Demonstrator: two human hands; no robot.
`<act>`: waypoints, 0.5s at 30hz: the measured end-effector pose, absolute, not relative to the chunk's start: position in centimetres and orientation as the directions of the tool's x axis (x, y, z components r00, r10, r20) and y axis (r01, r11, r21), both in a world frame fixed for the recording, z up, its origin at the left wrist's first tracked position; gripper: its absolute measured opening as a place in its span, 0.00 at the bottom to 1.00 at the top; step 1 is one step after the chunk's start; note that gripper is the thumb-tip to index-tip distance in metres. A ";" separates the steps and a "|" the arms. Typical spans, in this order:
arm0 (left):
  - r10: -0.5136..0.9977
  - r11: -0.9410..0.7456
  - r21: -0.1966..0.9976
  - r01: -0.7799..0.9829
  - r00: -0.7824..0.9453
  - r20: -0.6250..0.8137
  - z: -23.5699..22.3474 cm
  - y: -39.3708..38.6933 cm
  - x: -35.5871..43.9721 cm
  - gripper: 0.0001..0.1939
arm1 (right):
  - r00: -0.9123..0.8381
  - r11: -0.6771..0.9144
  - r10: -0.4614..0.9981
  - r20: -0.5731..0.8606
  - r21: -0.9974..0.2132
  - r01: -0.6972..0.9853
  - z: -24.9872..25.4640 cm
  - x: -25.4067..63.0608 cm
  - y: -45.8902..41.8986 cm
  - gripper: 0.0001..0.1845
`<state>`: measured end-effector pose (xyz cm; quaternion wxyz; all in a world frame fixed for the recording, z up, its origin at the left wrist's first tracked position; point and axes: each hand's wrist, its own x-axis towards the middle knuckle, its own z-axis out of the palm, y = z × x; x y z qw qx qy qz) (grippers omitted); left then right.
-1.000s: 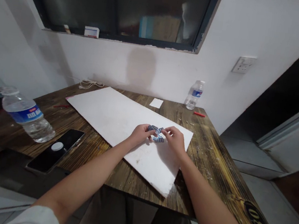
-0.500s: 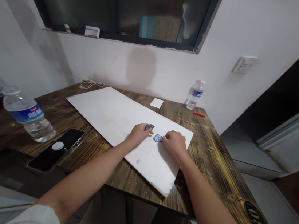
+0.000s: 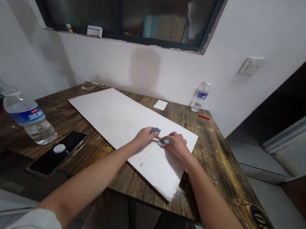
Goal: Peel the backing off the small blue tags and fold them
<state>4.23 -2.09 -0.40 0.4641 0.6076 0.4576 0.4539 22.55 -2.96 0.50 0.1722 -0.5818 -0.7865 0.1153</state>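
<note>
My left hand (image 3: 142, 137) is closed on a small bunch of blue, dark-patterned card-like pieces (image 3: 155, 130) just above the white board. Their exact kind is too small to make out. My right hand (image 3: 176, 144) curls over several similar blue-and-white pieces (image 3: 164, 142), its thumb and fingers closed at their edge. These pieces are low over the white board (image 3: 113, 115) or resting on it; I cannot tell which. The fingertips of both hands nearly meet.
A large water bottle (image 3: 28, 116) and a phone (image 3: 57, 152) with a white disc on it are at the left. A smaller bottle (image 3: 200, 97), a red stick (image 3: 204, 116) and a white paper square (image 3: 160, 105) lie toward the back. A coiled cable (image 3: 93, 85) rests by the wall.
My right hand drew away rightward from the left hand, over the pieces on the board. Now its fingers have moved back left, close to the left hand, which stays nearly in place.
</note>
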 end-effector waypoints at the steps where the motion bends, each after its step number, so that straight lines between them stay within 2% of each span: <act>1: 0.983 -0.128 0.986 0.109 0.144 0.112 -0.3 -2.0 4.2 0.09 | -0.257 0.288 0.958 0.131 -0.374 0.882 0.6 22.6 -3.0 0.14; 5: 0.992 -0.058 0.998 -0.004 0.109 0.058 -0.3 -1.7 4.2 0.09 | -0.218 0.248 0.968 0.125 -0.344 0.905 1.1 23.2 -3.0 0.13; 15: 0.997 -0.004 0.999 -0.038 0.082 0.007 0.0 -1.6 4.2 0.05 | -0.067 0.107 0.983 0.169 -0.239 0.965 1.3 25.1 -2.9 0.13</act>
